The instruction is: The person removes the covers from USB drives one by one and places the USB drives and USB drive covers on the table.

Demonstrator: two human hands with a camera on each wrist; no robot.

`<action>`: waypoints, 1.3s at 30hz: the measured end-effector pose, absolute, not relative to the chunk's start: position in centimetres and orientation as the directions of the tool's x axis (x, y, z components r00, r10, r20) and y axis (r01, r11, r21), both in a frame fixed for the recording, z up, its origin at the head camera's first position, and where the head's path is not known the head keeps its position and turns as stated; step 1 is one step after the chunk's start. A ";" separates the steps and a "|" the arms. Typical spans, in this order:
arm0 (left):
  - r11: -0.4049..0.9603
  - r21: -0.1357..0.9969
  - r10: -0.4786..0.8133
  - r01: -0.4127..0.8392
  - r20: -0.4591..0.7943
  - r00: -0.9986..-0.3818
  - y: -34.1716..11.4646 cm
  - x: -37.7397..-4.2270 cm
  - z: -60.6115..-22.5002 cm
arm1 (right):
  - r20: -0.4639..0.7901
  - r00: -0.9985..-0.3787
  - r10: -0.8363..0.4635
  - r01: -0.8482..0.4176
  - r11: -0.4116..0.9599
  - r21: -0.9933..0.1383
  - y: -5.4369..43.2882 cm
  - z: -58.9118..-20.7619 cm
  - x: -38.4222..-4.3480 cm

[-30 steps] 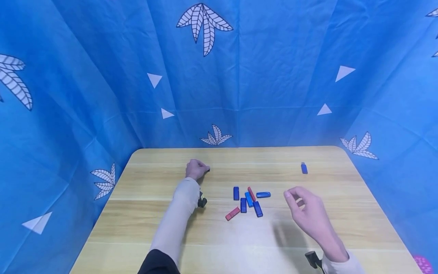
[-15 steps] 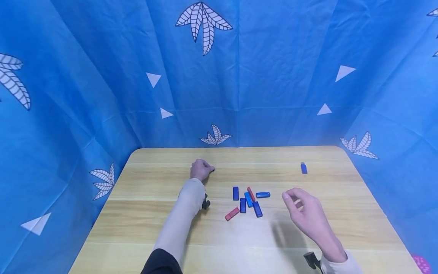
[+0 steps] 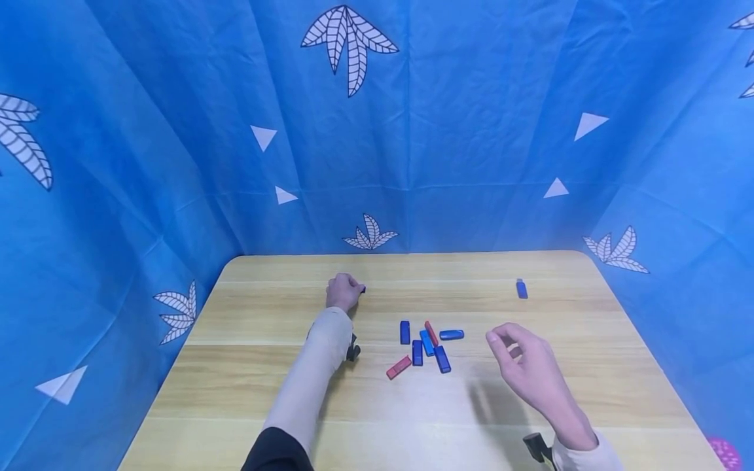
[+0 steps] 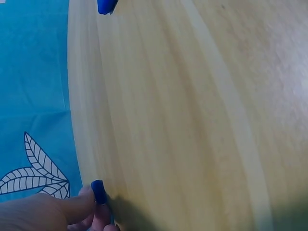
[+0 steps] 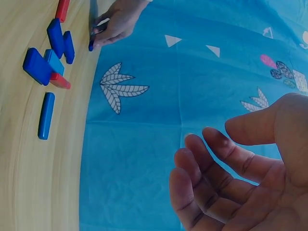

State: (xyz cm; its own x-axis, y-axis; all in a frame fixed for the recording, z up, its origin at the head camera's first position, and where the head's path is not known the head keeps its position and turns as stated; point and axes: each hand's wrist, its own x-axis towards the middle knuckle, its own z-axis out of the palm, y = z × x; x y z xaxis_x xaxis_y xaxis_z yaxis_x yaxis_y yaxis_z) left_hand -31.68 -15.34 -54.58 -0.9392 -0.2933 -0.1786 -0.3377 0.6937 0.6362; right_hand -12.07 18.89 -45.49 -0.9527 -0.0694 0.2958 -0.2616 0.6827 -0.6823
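Near the table's far left part, my left hand (image 3: 344,291) pinches a small dark blue stick (image 4: 98,191) between thumb and fingers, most of it hidden by them. In the head view my right hand (image 3: 526,365) hovers over the right half of the table, thumb and fingers loosely curved with nothing between them. Between the hands lies a loose group: a red stick (image 3: 399,367), a second red one (image 3: 432,333), a lighter blue one (image 3: 427,342) and several dark blue ones (image 3: 417,353). A blue USB stick (image 3: 521,288) with a pale plug lies alone at the far right.
The light wooden table (image 3: 235,386) has rounded far corners. A blue curtain (image 3: 471,131) with white leaves and triangles hangs behind it and along both sides. Black wrist cameras (image 3: 353,349) are strapped at both forearms.
My left hand has shifted slightly right with the blue stick, whose blue end now shows beyond the fingertips. The right hand and the loose sticks stay practically where they were.
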 end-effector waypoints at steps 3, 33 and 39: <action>0.700 0.623 -0.307 -0.351 -0.182 -0.934 -15.5 -31.6 -54.3 | 0.293 -0.953 -0.071 -0.262 0.677 -0.687 18.9 -45.4 -12.2; 0.567 0.816 -0.237 0.108 0.287 -0.928 -12.7 -15.5 -48.8 | 0.252 -0.951 -0.181 -0.304 0.708 -0.637 18.3 -49.7 -18.6; 0.574 0.801 -0.237 0.172 0.363 -0.901 -11.9 -13.0 -48.6 | 0.187 -0.960 -0.209 -0.280 0.724 -0.631 17.8 -50.5 -20.0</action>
